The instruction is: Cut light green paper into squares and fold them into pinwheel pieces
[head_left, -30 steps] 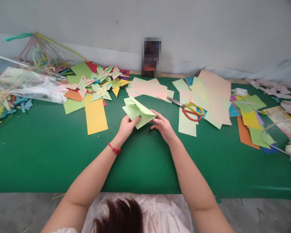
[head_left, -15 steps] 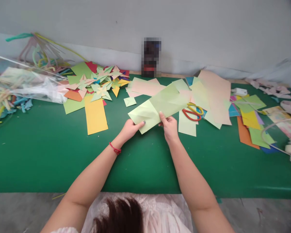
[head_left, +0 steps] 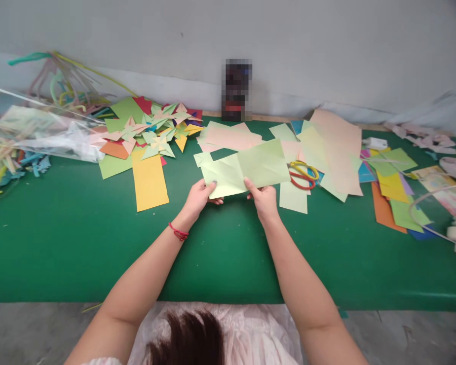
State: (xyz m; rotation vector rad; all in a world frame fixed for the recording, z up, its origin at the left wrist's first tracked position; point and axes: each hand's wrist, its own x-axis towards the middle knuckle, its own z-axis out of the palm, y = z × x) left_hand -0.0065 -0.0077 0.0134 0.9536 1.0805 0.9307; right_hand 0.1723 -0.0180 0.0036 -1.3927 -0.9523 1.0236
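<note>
A long sheet of pale green paper (head_left: 264,162), with a crease across its middle, is held up over the green table (head_left: 228,253). My left hand (head_left: 199,196) pinches its lower left corner, thumb on top and fingers beneath. Along the lower edge, just right of the crease, my right hand (head_left: 265,198) grips it the same way. Behind the sheet's left end lies a small folded light green paper (head_left: 202,159), partly covered. Scissors with red and yellow handles (head_left: 303,175) rest just past the sheet's right end; their blades are hidden.
Folded paper pieces (head_left: 159,144) are heaped at the back left, near a yellow paper (head_left: 151,181). Fuzzy craft stems (head_left: 7,152) and clear plastic fill the far left. Pink sheets (head_left: 338,147), coloured papers (head_left: 397,187) and a white cable (head_left: 425,197) lie to the right.
The pale green sheet has turned so that its right end is lower and it lies more level. My left hand has shifted slightly up and left; the right hand stays nearly in place.
</note>
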